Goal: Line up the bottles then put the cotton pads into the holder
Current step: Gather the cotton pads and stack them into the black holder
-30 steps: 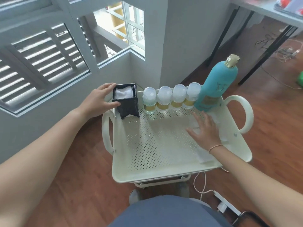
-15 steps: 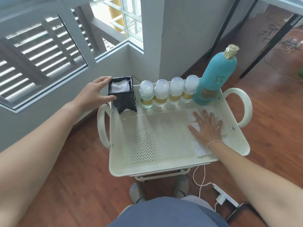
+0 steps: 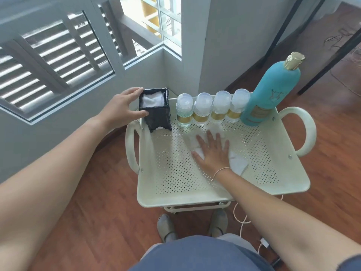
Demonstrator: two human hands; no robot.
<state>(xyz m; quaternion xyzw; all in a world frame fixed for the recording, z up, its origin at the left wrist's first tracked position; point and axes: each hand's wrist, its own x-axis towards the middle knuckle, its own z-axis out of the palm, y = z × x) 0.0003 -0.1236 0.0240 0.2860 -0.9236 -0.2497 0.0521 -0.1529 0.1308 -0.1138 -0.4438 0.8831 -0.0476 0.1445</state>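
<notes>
A cream perforated cart tray carries everything. At its back left stands the black square holder, with white cotton pads showing inside. My left hand grips the holder's left side. Several small clear bottles with gold bands stand in a row along the back edge, ending at a tall teal bottle with a gold cap on the right. My right hand lies flat, fingers spread, on white cotton pads in the middle of the tray.
The tray has loop handles on the left and right. A grey wall with a window is behind it. Black table legs stand at the back right. A white cable lies on the wooden floor near my feet.
My right hand has slid left across the tray, dragging the cotton pads from the right side toward the middle. The left hand has stayed on the holder.
</notes>
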